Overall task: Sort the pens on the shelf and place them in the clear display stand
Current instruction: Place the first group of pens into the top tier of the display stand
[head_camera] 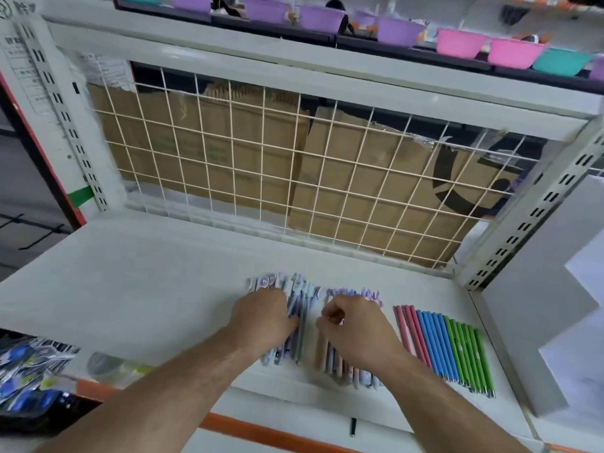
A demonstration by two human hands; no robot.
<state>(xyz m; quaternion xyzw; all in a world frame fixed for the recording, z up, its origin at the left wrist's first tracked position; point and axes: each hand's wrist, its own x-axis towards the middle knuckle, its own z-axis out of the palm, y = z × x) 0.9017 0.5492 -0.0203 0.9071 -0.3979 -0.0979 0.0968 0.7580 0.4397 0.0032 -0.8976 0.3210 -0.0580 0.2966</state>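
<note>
Left hand [264,315] lies over purple pens [302,317] at lower centre, grip unclear; right hand [356,325] pinches pastel pens [331,359] beside them. Coloured pens [451,348] lie sorted at lower right.

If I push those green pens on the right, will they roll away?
Probably, yes. The green pens look round and slim, so a sideways push would likely roll them on the smooth shelf. They lie packed against the blue pens, which may stop them that way. Straight and thin, they're likely stiff and light.
</note>
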